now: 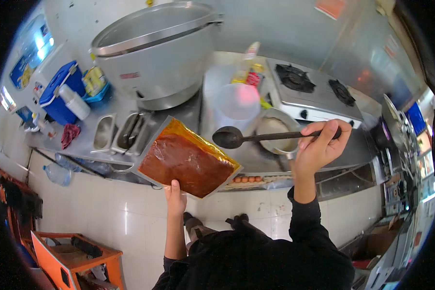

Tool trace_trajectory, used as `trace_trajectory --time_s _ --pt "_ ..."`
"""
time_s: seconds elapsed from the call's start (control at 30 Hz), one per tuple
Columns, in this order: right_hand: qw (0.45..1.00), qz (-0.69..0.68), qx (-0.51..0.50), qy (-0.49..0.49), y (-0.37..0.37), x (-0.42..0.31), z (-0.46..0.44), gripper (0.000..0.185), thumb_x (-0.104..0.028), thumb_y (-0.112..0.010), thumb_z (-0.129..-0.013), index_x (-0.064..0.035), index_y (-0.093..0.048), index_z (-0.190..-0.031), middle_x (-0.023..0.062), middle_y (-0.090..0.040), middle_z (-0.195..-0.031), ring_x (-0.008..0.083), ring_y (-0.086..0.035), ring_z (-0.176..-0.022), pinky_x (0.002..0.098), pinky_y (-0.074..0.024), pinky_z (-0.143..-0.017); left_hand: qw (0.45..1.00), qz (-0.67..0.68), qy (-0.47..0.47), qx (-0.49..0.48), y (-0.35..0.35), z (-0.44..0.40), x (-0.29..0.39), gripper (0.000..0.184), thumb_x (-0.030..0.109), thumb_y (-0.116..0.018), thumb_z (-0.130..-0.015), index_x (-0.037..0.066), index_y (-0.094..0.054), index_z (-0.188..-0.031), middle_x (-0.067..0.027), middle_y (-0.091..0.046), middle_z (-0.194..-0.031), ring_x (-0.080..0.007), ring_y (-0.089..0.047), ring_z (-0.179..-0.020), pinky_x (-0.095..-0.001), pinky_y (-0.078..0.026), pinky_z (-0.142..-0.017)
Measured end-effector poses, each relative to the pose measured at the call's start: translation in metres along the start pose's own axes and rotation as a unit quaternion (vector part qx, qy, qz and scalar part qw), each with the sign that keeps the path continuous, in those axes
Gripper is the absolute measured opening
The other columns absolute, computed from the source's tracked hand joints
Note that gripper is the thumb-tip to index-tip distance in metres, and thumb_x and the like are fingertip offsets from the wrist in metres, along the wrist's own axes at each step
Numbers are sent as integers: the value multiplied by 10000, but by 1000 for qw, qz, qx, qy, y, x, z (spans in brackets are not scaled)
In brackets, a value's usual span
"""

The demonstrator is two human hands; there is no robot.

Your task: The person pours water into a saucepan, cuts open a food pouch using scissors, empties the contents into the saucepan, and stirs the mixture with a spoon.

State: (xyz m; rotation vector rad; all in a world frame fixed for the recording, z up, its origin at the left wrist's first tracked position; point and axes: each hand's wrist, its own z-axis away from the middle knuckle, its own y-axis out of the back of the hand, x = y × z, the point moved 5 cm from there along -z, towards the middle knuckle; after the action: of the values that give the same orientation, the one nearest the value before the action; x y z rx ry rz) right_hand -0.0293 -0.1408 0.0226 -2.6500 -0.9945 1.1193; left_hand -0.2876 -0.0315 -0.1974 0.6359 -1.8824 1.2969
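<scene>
Pouch of red-brown sauce [188, 164] by counter [251, 162], left hand [176, 199] pinching near edge, thumb on top. Dark spoon [228, 138] lies right of pouch, long axis sideways, bowl towards pouch's far edge; right hand [319, 152] grips handle end, beyond pot [289, 120].

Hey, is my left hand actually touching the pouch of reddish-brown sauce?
Touching: the head view shows the left hand gripping the lower edge of the pouch, thumb lying over its front.
</scene>
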Motion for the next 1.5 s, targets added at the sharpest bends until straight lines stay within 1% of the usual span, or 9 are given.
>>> trace_trajectory --time_s 0.4,0.63,0.67,0.9,1.0,1.1,1.27,1.43,1.5 --pt "999 32 1 -29 226 12 -70 189 -230 -391 -954 -53 -336 -917 141 -567 -578 95 -446 -376 180 -349 -350 994 -12 62 -91 -178 29 -100 581 303 -502 -901 58 -230 -1352 -69 -336 -1338 -194 -344 -1216 -364 -264 -1023" --pt "950 -85 -9 -301 273 82 -60 312 -309 -416 -943 -35 -483 -811 129 -605 -826 115 -583 -576 187 -395 -387 986 -97 70 -112 -200 -6 -112 541 269 -449 -921 80 -210 -1367 -88 -339 -1338 -231 -360 -1209 -398 -273 -1021" --pt "932 -92 -22 -349 279 91 -57 316 -309 -450 -929 -21 -547 -846 103 -606 -915 123 -606 -643 182 -429 -416 986 -93 87 -108 -197 -13 -115 496 291 -443 -927 20 -313 -1320 -86 -383 -1317 -193 -349 -1214 -353 -248 -1027" --pt "817 28 -230 -528 292 133 -33 223 -172 -532 -884 -15 -578 -1036 59 -603 -882 116 -600 -695 227 -495 -551 972 -173 55 -150 -205 -58 -118 535 295 -459 -918 29 -275 -1345 -77 -366 -1326 -205 -361 -1208 -350 -273 -1016" --pt "726 -49 -415 -547 290 155 -8 216 -89 -537 -862 -5 -559 -1060 28 -572 -863 84 -530 -652 230 -450 -574 965 -179 100 -165 -206 -66 -122 506 287 -474 -911 7 -332 -1308 -81 -407 -1294 -202 -384 -1186 -338 -283 -1004" --pt "778 125 -468 -399 285 172 -1 229 -64 -557 -841 10 -542 -1058 3 -541 -822 71 -453 -609 224 -396 -541 943 -242 109 -201 -220 -71 -122 430 251 -488 -910 -14 -416 -1241 -76 -508 -1193 -167 -455 -1094 -320 -339 -953" --pt "830 199 -417 -312 280 174 -20 237 -106 -567 -824 -32 -560 -1049 83 -565 -650 154 -486 -554 280 -410 -553 956 -229 110 -146 -232 -89 -139 358 182 -503 -894 -15 -464 -1190 -72 -536 -1148 -154 -487 -1041 -301 -377 -910" --pt "791 144 -459 -377 289 186 -29 245 -69 -524 -839 -35 -583 -1074 72 -563 -671 147 -471 -572 280 -408 -564 973 -190 110 -70 -255 -91 -150 372 147 -564 -851 -3 -471 -1179 -67 -563 -1098 -158 -516 -1007 -309 -404 -889" --pt "780 150 -486 -365 293 189 -37 282 -62 -518 -846 -33 -571 -1122 23 -532 -672 93 -441 -610 244 -388 -564 966 -211 79 -124 -265 -87 -155 400 114 -619 -807 -1 -479 -1164 -66 -573 -1085 -159 -526 -1000 -313 -415 -880"
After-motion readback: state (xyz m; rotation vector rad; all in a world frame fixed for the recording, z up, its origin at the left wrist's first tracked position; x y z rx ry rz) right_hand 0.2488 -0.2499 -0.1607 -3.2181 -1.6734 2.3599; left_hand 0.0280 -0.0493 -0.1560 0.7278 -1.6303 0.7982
